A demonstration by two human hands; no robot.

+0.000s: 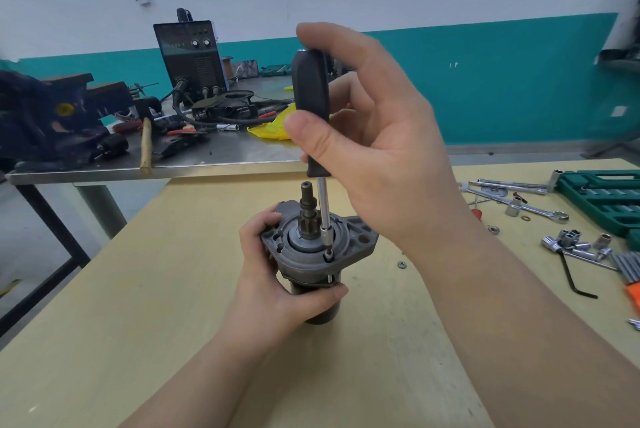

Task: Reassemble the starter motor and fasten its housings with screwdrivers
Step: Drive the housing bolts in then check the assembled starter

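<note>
Starter motor (313, 254) — centre of the frame, standing on end on the pale wooden table (138, 289), pinion shaft (307, 206) pointing up, grey flanged housing (360, 237) uppermost.

Left hand (273, 275) — wrapped round the motor body just below the flange, fingers at the far side, thumb across the near side; steadies it.

Right hand (367, 137) — above centre, thumb and fingers curled round the black handle of the screwdriver (310, 105); the shaft runs down to a bit seated at a screw (328, 256) on the housing's face.

Risks, judged:
- Shaft looks slightly tilted — the bit could cam out, rounding the screw head or jabbing the left thumb.
- Motor stands on a narrow end; downward force off-axis could tip it if the left grip loosens.
- Screw driven crooked could cross-thread the housing.

Loose sockets (571, 240) and wrenches (519, 199) — right edge.
</note>
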